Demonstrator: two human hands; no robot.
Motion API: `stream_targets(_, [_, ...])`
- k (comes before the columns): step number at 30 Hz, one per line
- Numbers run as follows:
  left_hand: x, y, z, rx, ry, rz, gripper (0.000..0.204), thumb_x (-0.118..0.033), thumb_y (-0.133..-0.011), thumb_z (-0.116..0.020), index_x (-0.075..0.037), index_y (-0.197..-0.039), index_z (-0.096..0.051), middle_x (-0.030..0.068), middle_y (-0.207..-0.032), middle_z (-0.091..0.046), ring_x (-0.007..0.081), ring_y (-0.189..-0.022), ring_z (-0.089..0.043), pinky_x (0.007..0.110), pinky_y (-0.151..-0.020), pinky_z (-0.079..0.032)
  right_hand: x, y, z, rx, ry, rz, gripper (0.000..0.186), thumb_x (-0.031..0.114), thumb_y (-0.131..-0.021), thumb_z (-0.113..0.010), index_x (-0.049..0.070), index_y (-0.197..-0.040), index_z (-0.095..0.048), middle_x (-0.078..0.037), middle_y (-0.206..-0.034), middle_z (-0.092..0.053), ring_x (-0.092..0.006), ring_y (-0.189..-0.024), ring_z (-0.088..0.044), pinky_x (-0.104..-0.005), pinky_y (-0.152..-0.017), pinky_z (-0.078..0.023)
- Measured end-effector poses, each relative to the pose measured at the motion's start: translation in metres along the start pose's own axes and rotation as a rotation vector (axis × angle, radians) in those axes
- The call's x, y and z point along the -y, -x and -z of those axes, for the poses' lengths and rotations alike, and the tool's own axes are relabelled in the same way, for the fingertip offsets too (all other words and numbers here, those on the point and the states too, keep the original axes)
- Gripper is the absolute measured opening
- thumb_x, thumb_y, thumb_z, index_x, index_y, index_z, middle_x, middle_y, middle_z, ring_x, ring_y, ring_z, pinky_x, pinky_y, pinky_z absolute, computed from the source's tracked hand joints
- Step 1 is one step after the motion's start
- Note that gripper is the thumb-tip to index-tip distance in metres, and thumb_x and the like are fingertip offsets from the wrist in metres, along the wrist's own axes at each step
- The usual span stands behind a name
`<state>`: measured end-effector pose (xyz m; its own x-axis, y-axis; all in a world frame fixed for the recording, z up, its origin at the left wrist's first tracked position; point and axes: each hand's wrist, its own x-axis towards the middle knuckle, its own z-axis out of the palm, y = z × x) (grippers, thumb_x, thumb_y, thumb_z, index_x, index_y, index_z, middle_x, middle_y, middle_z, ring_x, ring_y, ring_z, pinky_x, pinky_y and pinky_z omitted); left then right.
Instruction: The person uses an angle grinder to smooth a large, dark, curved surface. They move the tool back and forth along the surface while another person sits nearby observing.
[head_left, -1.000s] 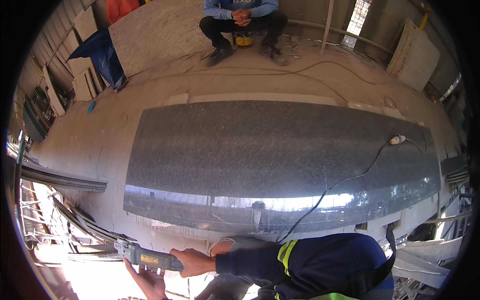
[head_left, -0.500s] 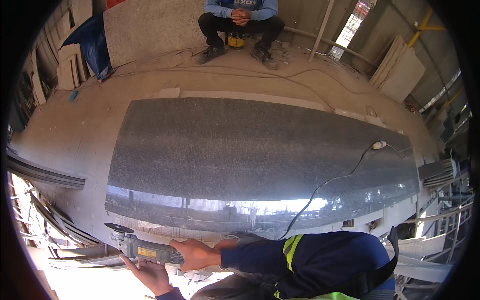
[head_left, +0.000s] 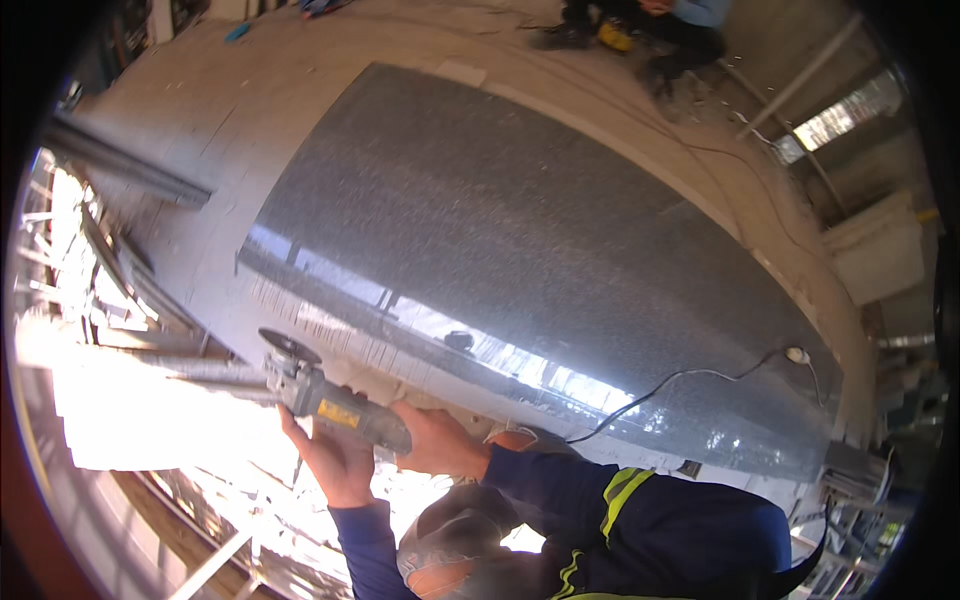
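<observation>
An angle grinder [head_left: 362, 420] with a dark grey body and a yellow label is held up beside the near left edge of a slab. Its round disc [head_left: 290, 345] points to the far left, apart from the slab. My right hand [head_left: 440, 442] is wrapped around the rear of the body. From below, my left hand [head_left: 338, 462] bears on the body near the grinder's head, one digit stretched up along it; its other fingers are partly hidden. The dark, polished stone slab [head_left: 520, 230] lies in front of me. A black cord [head_left: 690, 374] crosses its right part to a pale plug connection [head_left: 797, 355].
Across the slab a seated person [head_left: 690, 30] in dark trousers is partly cut off by the upper edge. Stacked slabs [head_left: 140, 165] stand at the left. A pale slab [head_left: 880, 250] leans at the right wall. Dusty floor [head_left: 200, 90] surrounds the far side.
The view has swung, so the slab appears tilted and the seated person sits farther right. My left hand has come up against the grinder's body; my right hand keeps its hold.
</observation>
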<state>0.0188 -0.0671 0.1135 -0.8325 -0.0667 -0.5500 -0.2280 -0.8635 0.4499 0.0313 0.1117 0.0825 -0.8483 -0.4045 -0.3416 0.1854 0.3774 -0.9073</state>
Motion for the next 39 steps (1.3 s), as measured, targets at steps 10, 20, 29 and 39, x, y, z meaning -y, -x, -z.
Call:
stream_targets(10, [0.051, 0.038, 0.024, -0.301, -0.311, -0.328, 0.028, -0.015, -0.097, -0.077, 0.000, -0.115, -0.063, 0.0088, -0.098, -0.067, 0.0236, -0.092, -0.069, 0.040, -0.086, -0.060, -0.028, 0.028, 0.018, 0.237, -0.118, 0.332, 0.088, 0.021, -0.079, -0.083, 0.006, -0.152, -0.037, -0.025, -0.111, -0.070, -0.0416, -0.089, -0.074, -0.0491, -0.083, -0.058])
stream_targets(20, [-0.034, 0.098, -0.056, -0.005, -0.116, -0.594, 0.014, -0.010, -0.098, -0.075, -0.001, -0.103, -0.066, 0.0090, -0.096, -0.069, 0.0243, -0.091, -0.070, 0.041, -0.091, -0.064, -0.153, 0.106, 0.144, -0.148, -0.012, 0.183, 0.013, 0.010, -0.104, -0.063, 0.005, -0.116, -0.067, -0.015, -0.095, -0.075, -0.0285, -0.079, -0.074, -0.0421, -0.074, -0.056])
stream_targets(29, [-0.047, 0.124, -0.104, 0.010, -0.131, -0.584, 0.019, -0.011, -0.094, -0.078, -0.001, -0.103, -0.064, 0.0102, -0.094, -0.069, 0.0257, -0.090, -0.071, 0.042, -0.090, -0.063, -0.211, 0.310, 0.324, -0.371, 0.057, -0.383, 0.007, 0.003, -0.099, -0.066, 0.003, -0.106, -0.065, -0.005, -0.084, -0.070, -0.0124, -0.068, -0.066, -0.0300, -0.062, -0.052])
stream_targets(39, [0.051, 0.083, -0.097, -0.171, -0.421, -0.492, 0.024, -0.008, -0.093, -0.077, 0.001, -0.109, -0.063, 0.0117, -0.094, -0.068, 0.0261, -0.081, -0.071, 0.039, -0.075, -0.062, -0.346, 0.530, 0.451, -0.123, 1.105, -0.761, 0.057, 0.010, -0.078, -0.085, 0.013, -0.133, -0.071, -0.013, -0.135, -0.070, -0.0351, -0.132, -0.062, -0.0502, -0.115, -0.046])
